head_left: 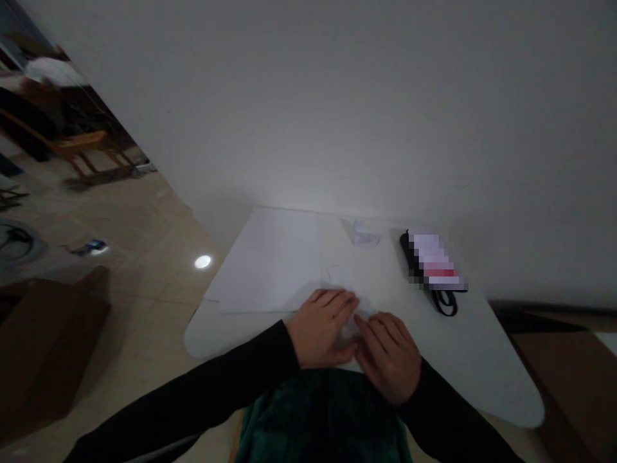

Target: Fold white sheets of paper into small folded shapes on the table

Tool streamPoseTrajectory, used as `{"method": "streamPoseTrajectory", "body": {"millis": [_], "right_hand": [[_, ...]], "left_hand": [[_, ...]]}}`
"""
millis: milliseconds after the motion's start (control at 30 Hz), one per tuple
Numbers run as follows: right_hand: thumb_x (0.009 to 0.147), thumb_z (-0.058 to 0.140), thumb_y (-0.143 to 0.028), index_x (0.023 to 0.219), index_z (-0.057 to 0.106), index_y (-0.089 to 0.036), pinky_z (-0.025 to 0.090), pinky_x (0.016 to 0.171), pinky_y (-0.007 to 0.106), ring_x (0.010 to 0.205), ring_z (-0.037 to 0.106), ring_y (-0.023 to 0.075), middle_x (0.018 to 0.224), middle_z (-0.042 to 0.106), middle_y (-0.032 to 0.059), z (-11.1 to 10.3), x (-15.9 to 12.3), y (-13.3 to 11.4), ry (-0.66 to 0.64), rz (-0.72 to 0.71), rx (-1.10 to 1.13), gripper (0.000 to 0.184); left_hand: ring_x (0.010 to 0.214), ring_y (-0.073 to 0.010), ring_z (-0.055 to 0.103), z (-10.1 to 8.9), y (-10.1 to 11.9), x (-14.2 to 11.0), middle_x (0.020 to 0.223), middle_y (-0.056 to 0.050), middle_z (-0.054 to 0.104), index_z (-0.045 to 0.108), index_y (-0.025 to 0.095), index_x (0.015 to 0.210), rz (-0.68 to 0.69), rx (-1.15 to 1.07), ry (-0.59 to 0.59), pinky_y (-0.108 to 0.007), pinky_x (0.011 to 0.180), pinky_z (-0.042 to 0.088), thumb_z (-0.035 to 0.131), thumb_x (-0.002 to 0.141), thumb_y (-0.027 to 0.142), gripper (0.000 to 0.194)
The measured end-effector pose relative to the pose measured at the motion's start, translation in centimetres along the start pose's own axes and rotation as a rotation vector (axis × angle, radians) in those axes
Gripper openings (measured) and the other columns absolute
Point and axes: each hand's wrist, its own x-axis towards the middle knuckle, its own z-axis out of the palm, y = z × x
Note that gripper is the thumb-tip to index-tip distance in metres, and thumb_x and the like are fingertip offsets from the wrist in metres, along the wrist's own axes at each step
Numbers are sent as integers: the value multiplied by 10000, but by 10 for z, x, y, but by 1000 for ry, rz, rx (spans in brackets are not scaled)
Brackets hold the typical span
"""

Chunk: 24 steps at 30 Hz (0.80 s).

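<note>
Resting on a small, pale, thin paper piece (366, 307) near the white table's (501, 379) front edge, the left hand (322, 326) keeps its thumb spread from its fingers. The right hand (389, 355) bends its fingers at the piece; I can't tell how tightly. Beyond lie flat white paper (279, 257), a folded whitish scrap (365, 235) and a black-edged strapped case (434, 260).

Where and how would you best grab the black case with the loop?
Probably by its loop, coming from the person's side: it juts from the near end of the case with nothing covering it, while the wall stands behind.
</note>
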Motion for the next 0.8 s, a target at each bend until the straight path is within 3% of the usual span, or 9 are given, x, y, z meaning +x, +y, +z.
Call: {"method": "streamPoseTrajectory", "body": {"millis": [133, 233, 300, 400, 500, 567, 633, 700, 800], "right_hand": [[778, 428, -34, 1172, 579, -93, 492, 913, 375, 1020, 591, 209, 996, 687, 107, -15, -8, -2, -52, -129, 320, 427], [741, 426, -20, 1189, 566, -140, 494, 922, 391, 1113, 572, 209, 1097, 665, 112, -25, -5, 23, -100, 2, 441, 485], [710, 419, -23, 1204, 571, -190, 460, 974, 456, 1212, 522, 232, 1198, 629, 107, -29, 2, 46, -179, 45, 510, 543], [727, 420, -36, 1208, 585, -249, 336, 1082, 539, 1357, 382, 247, 1363, 530, 85, -31, 18, 76, -332, 99, 705, 551], [751, 639, -221, 1319, 504, -239, 382, 1060, 499, 1313, 445, 272, 1392, 504, 120, -27, 40, 89, -519, 84, 1085, 584], [688, 743, -354, 1216, 596, -209, 482, 961, 456, 1156, 587, 282, 1234, 631, 132, -18, 59, 88, -430, 191, 1257, 567], [703, 744, -385, 946, 694, -194, 566, 806, 387, 879, 695, 230, 936, 735, 93, -7, 78, 82, -195, 429, 1293, 313], [646, 797, -359, 853, 689, -177, 592, 665, 346, 694, 696, 199, 786, 737, 65, 5, 95, 75, -89, 643, 1307, 296], [624, 814, -366, 785, 676, -144, 563, 488, 287, 537, 662, 177, 646, 712, 57, 18, 112, 69, -3, 823, 1356, 307]], "left_hand": [[1331, -329, 376, 12, 0, -23, 1415, -174, 454, 365, 88, 1397, 113, 16, -55, -482, 1130, 253, 551, 769, 645, 859], [1289, -272, 453, 16, 3, -42, 1348, -132, 541, 404, 134, 1376, 199, 44, -47, -421, 1079, 360, 524, 891, 405, 569], [1230, -222, 520, 16, 8, -55, 1253, -88, 621, 485, 186, 1308, 202, 25, 59, -370, 1017, 430, 455, 931, 204, 379], [1068, -181, 625, 2, 16, -63, 1097, -81, 694, 576, 190, 1214, 216, -171, 231, -293, 894, 513, 449, 936, 176, 306], [980, -156, 655, -27, 16, -46, 1086, -87, 690, 668, 183, 1094, 28, -467, 379, -255, 857, 527, 492, 918, 177, 249], [911, -171, 664, -44, 9, -23, 1003, -77, 706, 707, 172, 965, -269, -592, 557, -281, 827, 535, 604, 863, 253, 166], [778, -171, 661, -53, -1, 4, 875, -67, 713, 700, 137, 887, -464, -760, 747, -270, 694, 545, 676, 799, 338, 220], [718, -168, 648, -53, -14, 29, 828, -67, 712, 692, 116, 868, -541, -953, 833, -271, 645, 536, 701, 761, 401, 305], [657, -148, 620, -44, -33, 54, 777, -60, 695, 674, 105, 819, -584, -1088, 867, -258, 589, 518, 719, 724, 444, 355]]}}
